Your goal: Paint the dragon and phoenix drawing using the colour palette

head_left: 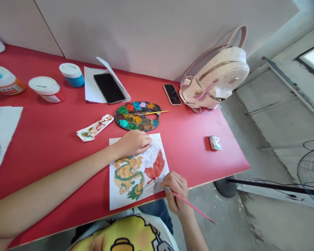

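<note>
My left hand point(134, 143) lies with curled fingers on the top edge of a colouring sheet point(136, 170), pressing it to the red table point(54, 139). The sheet shows a gold and green dragon and a red bird. My right hand point(176, 190) pinches a thin pink paintbrush point(193, 208) at the sheet's lower right corner, bristles toward the paper, handle pointing down and right past the table's edge. A round paint palette point(137, 116) with several colours sits just beyond the sheet, a second brush resting across it.
A paint-stained tissue point(94, 128) lies left of the palette. Behind are a black phone on white paper point(109, 88), a smaller phone point(172, 94), a pink backpack point(216, 78) and paint jars point(47, 89). A small tube point(215, 142) lies at right. Another sheet point(0, 139) is at far left.
</note>
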A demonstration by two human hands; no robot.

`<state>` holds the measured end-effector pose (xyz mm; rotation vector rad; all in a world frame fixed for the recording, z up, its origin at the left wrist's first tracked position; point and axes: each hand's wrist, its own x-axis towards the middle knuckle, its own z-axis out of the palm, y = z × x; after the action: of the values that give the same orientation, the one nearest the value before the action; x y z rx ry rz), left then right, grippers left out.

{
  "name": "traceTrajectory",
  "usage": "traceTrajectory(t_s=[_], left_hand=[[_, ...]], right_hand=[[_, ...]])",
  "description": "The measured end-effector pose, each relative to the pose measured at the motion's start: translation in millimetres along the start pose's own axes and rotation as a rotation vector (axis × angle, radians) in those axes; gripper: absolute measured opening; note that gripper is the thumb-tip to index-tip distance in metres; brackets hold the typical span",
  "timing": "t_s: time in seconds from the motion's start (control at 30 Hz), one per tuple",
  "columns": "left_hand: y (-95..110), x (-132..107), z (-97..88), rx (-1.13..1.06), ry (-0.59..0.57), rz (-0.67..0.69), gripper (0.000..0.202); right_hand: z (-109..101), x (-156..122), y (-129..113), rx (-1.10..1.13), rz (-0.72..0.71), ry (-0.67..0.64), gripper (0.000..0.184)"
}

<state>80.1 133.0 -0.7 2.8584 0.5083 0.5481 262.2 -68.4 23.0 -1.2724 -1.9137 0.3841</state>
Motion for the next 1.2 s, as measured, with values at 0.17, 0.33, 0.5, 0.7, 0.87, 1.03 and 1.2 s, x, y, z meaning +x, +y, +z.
traceTrajectory(t_s=[0.17, 0.33, 0.5, 0.7, 0.87, 1.03, 1.2], left_hand=[[0.1, 0.4, -0.7, 0.0, -0.009, 0.001, 0.024], [0.0, 0.9, -1.9, 0.011, -0.02, -0.005, 0.025], [0.7, 1.0, -2.7, 0.005, -0.03, -0.007, 0.025], [0.9, 1.4, -2.9, 0.002, -0.039, -0.018, 0.026], [1.3, 1.4, -2.8, 0.001, -0.048, -0.022, 0.025], [1.6, 1.1, -2.5, 0.003, -0.036, -0.018, 0.025], [1.1, 1.5, -1.7, 0.015, -0.015, -0.005, 0.025]], right_hand=[[-1.8, -0.8, -3.0, 0.069, 0.016, 0.01, 0.03], [5.3, -7.3, -4.0, 0.126, 0.125, 0.091, 0.02], [13.8, -9.8, 0.8, 0.287, 0.247, 0.246, 0.036], [16.1, -3.2, 4.8, 0.39, 0.28, 0.222, 0.044], [14.8, -1.6, 5.2, 0.371, 0.206, 0.134, 0.043], [17.5, -5.9, 4.1, 0.257, 0.215, 0.174, 0.041], [18.2, -7.8, 2.8, 0.238, 0.215, 0.235, 0.043]])
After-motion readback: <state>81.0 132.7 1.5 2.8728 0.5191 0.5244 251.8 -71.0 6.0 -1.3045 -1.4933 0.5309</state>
